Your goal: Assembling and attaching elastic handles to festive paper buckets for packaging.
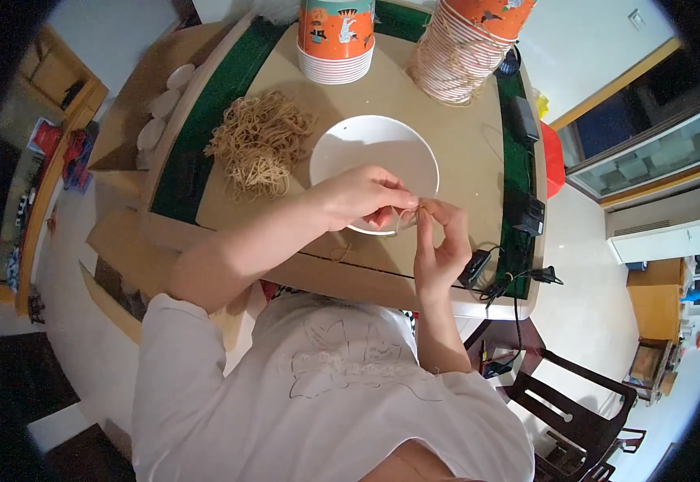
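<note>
Over the near rim of a white bowl [346, 153], my two hands meet, fingertip to fingertip. My left hand [366, 197] is closed in a pinch, and my right hand [441, 241] pinches close beside it. Between them runs a thin tan strand [399, 223], partly hidden by the fingers; whether it is string or a rubber band I cannot tell. A tangled heap of similar tan strands [261, 145] lies left of the bowl. One loose strand [340, 254] rests near the table's front edge.
At the back stand a stack of orange-and-green paper tubs [336, 48] and a tilted stack [466, 52] with tan strands around it. Black adapters and cables [524, 215] lie along the right edge. A cardboard box [125, 145] with white cups is on the left, a dark chair [579, 402] at lower right.
</note>
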The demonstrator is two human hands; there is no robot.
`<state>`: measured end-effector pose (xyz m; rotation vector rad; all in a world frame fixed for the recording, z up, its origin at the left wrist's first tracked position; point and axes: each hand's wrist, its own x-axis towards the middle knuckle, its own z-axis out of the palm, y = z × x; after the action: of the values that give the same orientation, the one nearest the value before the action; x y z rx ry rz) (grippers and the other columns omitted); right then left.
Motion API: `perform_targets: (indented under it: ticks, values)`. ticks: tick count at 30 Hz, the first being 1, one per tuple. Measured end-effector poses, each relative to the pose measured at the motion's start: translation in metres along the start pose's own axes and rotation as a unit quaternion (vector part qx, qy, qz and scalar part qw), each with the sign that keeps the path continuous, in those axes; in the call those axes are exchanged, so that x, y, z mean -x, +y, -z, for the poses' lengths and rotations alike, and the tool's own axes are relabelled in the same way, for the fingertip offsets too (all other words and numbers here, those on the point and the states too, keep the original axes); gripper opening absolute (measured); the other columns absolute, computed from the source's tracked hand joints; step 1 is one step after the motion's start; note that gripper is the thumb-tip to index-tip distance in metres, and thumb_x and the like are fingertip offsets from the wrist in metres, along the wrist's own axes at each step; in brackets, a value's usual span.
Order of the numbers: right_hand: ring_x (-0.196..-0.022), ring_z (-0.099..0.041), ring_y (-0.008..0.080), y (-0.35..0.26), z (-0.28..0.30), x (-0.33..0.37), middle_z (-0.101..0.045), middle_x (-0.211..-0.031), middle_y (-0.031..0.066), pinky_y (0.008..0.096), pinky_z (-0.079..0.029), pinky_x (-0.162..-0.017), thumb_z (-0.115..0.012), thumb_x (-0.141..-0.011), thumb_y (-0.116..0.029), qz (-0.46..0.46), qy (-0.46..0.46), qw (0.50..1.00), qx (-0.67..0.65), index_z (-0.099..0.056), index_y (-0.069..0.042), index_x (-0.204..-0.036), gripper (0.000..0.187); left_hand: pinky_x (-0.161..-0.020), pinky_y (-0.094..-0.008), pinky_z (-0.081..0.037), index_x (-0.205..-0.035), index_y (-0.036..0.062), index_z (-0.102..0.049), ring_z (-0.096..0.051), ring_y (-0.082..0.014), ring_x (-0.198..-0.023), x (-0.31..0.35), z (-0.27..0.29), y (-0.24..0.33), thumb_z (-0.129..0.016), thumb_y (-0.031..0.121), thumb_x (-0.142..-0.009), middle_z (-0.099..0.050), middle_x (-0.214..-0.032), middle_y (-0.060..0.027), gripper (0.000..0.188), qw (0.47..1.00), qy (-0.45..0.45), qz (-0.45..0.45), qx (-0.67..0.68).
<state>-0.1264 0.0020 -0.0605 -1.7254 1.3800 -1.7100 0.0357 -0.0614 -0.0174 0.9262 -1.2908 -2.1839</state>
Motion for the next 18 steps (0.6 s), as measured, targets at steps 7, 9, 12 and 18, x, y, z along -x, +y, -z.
perform_targets:
  ticks: [7, 9, 12, 18]
  values:
    - [-0.085, -0.057, 0.0199, -0.009, 0.0, -0.003, -0.063, -0.092, 0.0084, 0.0283, -0.045, -0.076, -0.063, -0.076, 0.01, 0.087, -0.029, 0.991, 0.094, -0.067, -0.001, -0.096, 0.023, -0.047, -0.0191, -0.035, -0.091, -0.0006, -0.063, -0.047, -0.006, -0.055, 0.0, 0.001, 0.0, -0.06, 0.014, -0.088, -0.06, -0.075, -0.0036, 0.015, 0.999, 0.033, -0.015, 0.033]
    - [-0.085, -0.056, 0.02, -0.008, 0.0, -0.002, -0.063, -0.092, 0.0086, 0.0282, -0.045, -0.076, -0.063, -0.075, 0.01, 0.086, -0.033, 0.991, 0.101, -0.067, -0.001, -0.097, 0.024, -0.048, -0.0191, -0.036, -0.091, -0.0012, -0.063, -0.047, -0.0056, -0.055, 0.001, 0.001, 0.001, -0.063, 0.01, -0.085, -0.061, -0.077, -0.0041, 0.013, 0.999, 0.027, -0.019, 0.01]
    - [-0.086, -0.055, 0.0201, -0.006, 0.003, -0.001, -0.062, -0.091, 0.0074, 0.0297, -0.044, -0.078, -0.066, -0.074, 0.006, 0.098, -0.042, 0.989, 0.105, -0.068, -0.004, -0.097, 0.026, -0.049, -0.0187, -0.038, -0.091, -0.0012, -0.064, -0.048, -0.0047, -0.057, 0.003, 0.0, -0.002, -0.065, 0.007, -0.082, -0.062, -0.077, -0.0035, 0.012, 0.997, 0.048, -0.047, -0.05]
    - [-0.083, -0.053, 0.0164, -0.004, 0.007, -0.005, -0.058, -0.085, 0.0059, 0.0272, -0.043, -0.074, -0.069, -0.075, 0.002, -0.08, -0.07, 0.994, -0.037, -0.068, -0.005, -0.09, 0.016, -0.053, -0.0214, -0.042, -0.088, -0.0015, -0.065, -0.052, -0.0058, -0.059, 0.008, -0.007, -0.006, -0.065, 0.008, -0.08, -0.063, -0.074, -0.0037, 0.013, 0.975, 0.102, -0.089, -0.178]
